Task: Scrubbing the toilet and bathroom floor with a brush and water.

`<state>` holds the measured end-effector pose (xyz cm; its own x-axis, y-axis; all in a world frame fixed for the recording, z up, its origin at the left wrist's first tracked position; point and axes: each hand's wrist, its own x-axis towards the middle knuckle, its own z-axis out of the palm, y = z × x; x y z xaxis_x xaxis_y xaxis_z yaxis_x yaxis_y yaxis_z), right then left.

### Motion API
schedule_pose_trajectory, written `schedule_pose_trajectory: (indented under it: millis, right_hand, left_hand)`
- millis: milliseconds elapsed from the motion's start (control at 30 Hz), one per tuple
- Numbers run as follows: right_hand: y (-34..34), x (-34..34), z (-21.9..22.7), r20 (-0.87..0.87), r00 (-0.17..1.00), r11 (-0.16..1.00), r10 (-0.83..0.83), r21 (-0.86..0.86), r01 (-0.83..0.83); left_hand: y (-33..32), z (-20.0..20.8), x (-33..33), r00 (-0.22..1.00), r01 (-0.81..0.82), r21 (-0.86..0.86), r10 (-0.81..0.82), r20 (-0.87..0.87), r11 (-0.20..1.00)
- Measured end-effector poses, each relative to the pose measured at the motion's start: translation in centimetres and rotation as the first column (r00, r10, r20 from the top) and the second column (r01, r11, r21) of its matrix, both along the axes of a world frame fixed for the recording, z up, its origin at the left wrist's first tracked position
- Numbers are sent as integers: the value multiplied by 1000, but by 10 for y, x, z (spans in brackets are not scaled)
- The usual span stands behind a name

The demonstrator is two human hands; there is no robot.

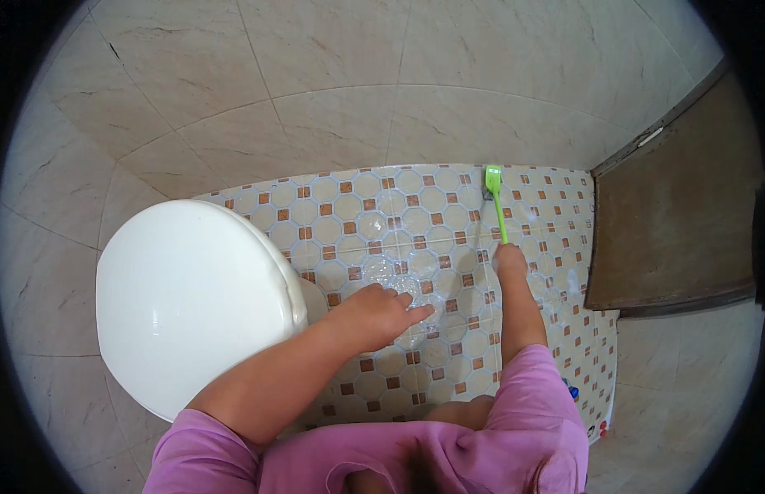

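My right hand (510, 259) is closed round the end of a lime-green long-handled scrub brush (494, 183). Its handle points away from me, and its head is at the far edge of the tiled floor (370, 210), close to the wall. A small dark patch shows just under the head; I cannot tell whether it is bristles or a drain. Nothing is in my left hand (374, 317), which hovers over the wet floor beside the toilet. One finger is stretched out to the right and the others are loosely bent.
A white toilet with its lid down (193, 305) stands at the left. Beige wall tiles (333, 123) run along the far side. At the right is a brown door (675, 198). Foamy water (387, 272) glistens mid-floor, and a small blue object (572, 390) lies at the lower right.
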<state>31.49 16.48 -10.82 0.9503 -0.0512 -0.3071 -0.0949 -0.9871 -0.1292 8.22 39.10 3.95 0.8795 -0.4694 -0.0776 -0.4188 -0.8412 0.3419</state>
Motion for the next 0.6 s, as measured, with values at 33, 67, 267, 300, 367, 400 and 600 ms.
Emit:
schedule_pose_trajectory:
  millis: [33,67,267,300,367,400,600]
  right_hand:
    - [-3,-2,-11,-56,972,968,226,-98,-231]
    - [16,-20,-11,-89,951,954,295,-28,-298]
    - [47,-41,-13,-179,895,912,409,40,-409]
    - [31,-27,-8,-137,952,962,274,25,-273]
    - [-5,-1,-11,-19,999,999,37,-10,-37]
    - [-10,1,-18,-21,999,1000,24,-7,-24]
    - [62,-64,-36,-163,867,882,471,93,-462]
  left_hand:
    - [-3,1,3,998,25,-11,-24,58,1000]
    - [-1,0,3,998,28,-11,-27,58,1000]
    - [-1,-2,1,999,32,40,-32,-17,999]
    - [0,0,0,999,27,38,-26,-17,999]
    - [-3,3,2,999,39,39,-38,-20,998]
    - [-5,5,4,999,40,39,-38,-27,998]
    - [0,2,2,999,24,79,-20,-50,997]
